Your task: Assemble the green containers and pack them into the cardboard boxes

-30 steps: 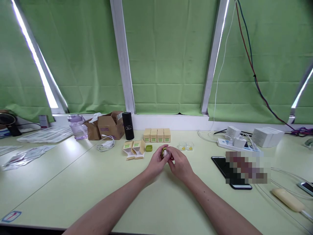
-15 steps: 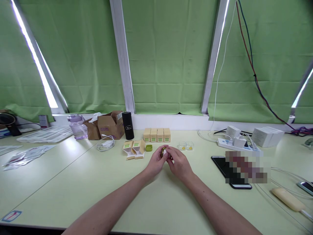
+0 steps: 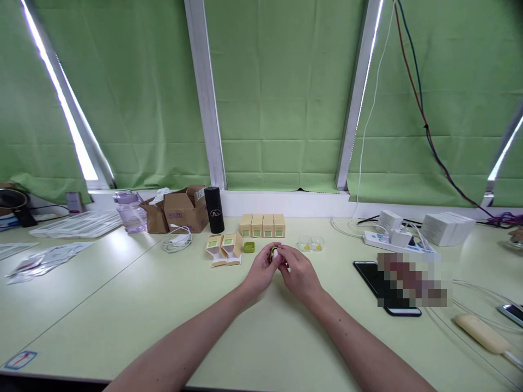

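Note:
My left hand (image 3: 261, 272) and my right hand (image 3: 301, 272) meet at the middle of the table, both closed around a small green and white item (image 3: 273, 252) that their fingers partly cover. Just left of it lies a small green square container (image 3: 249, 247). Two opened cream boxes (image 3: 224, 249) with green labels rest further left. Behind stand several closed cream boxes (image 3: 262, 225) in a row. To the right of my hands is a clear two-part case (image 3: 310, 244) with yellow spots inside.
A black cylinder (image 3: 214, 209), a cardboard box (image 3: 186, 209) and a purple bottle (image 3: 129, 211) stand at the back left. On the right are a black phone (image 3: 368, 275), a power strip (image 3: 398, 243) with chargers, white boxes (image 3: 445, 228) and a cream device (image 3: 482, 332) with cables.

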The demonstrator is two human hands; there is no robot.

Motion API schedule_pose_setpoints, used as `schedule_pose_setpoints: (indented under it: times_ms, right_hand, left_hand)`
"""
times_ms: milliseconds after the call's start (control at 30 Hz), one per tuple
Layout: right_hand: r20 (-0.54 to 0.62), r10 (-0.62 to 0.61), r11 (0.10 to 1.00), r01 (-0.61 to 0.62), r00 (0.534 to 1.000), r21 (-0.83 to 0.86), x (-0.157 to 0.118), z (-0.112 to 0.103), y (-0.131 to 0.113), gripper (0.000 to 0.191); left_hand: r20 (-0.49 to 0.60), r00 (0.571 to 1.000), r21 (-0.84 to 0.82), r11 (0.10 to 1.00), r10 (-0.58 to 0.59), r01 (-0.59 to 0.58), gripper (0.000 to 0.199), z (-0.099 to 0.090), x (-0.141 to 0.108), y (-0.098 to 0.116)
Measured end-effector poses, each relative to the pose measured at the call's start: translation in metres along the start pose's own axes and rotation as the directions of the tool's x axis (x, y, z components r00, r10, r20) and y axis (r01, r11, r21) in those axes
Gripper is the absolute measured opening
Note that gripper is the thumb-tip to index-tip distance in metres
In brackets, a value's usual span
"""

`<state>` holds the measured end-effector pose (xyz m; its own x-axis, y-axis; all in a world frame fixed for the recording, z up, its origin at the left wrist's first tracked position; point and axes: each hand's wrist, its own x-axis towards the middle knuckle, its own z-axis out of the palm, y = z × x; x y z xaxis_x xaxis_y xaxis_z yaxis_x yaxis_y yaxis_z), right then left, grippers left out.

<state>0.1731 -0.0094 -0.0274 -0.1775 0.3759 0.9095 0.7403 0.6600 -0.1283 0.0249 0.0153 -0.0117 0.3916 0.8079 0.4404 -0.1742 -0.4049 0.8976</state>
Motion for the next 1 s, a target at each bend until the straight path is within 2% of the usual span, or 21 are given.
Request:
schedule_pose_setpoints:
  times_ms: [233,467,667,1000]
  right_hand:
    - [0.034,0.041,0.997,-0.043,0.999,0.058,0.0023,-0.0036,-0.0020,0.040]
    - [0.149,0.149,0.965,-0.176,0.978,0.192,0.0000,-0.0060,-0.0043,0.062]
    - [0.149,0.237,0.943,-0.264,0.960,0.202,-0.0047,0.0001,0.0014,0.044]
    - [0.118,0.318,0.909,-0.338,0.941,0.242,-0.0010,-0.0041,0.0002,0.035]
  left_hand:
    - [-0.037,0.999,-0.027,1.000,-0.003,0.002,0.056,0.0023,-0.0003,0.0020]
    - [-0.026,0.995,-0.113,0.990,-0.094,0.090,0.065,0.0001,0.0014,0.0056]
    - [-0.051,0.987,-0.136,0.980,-0.153,0.145,0.075,-0.0026,0.0012,0.0024]
    - [0.008,0.987,-0.161,0.974,-0.162,0.162,0.077,-0.0050,0.0014,0.0083]
